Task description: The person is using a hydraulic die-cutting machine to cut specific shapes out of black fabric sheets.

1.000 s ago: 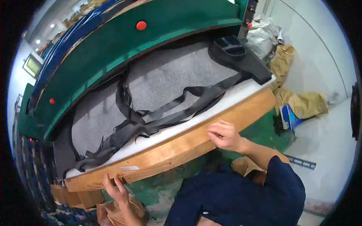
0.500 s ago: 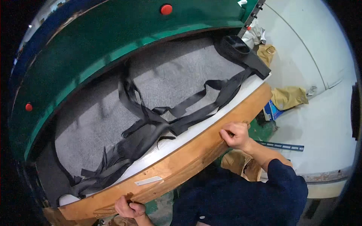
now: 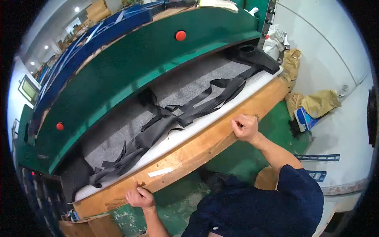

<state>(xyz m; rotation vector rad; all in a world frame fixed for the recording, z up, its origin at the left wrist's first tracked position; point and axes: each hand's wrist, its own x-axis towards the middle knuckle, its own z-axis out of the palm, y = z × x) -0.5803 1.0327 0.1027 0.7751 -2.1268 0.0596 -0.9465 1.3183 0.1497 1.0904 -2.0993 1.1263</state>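
Both my hands are on the front edge of a long wooden board (image 3: 209, 139). My left hand (image 3: 140, 198), fingers curled, grips it toward its left end, by a dark hole. Farther right, my right hand (image 3: 245, 127) is closed on the same board, thumb on top, by another hole. Behind the wood runs a white slab (image 3: 152, 160) with a grey sheet (image 3: 193, 91) on it. Tangled black strips of sheet material (image 3: 166, 122) lie across them. A small white strip (image 3: 160, 172) is fixed to the wood between my hands.
A green machine beam (image 3: 130, 75) with red buttons (image 3: 180, 35) spans above the sheet. Blue rails (image 3: 94, 39) run along its top. At right, brown paper bags (image 3: 321, 103) stand by the white wall. Cardboard (image 3: 92, 227) lies at lower left on the green floor (image 3: 248, 162).
The board, slab and black strips have slid farther in under the green beam, leaving less grey sheet showing. Both my hands have stayed on the board. The view has tilted up.
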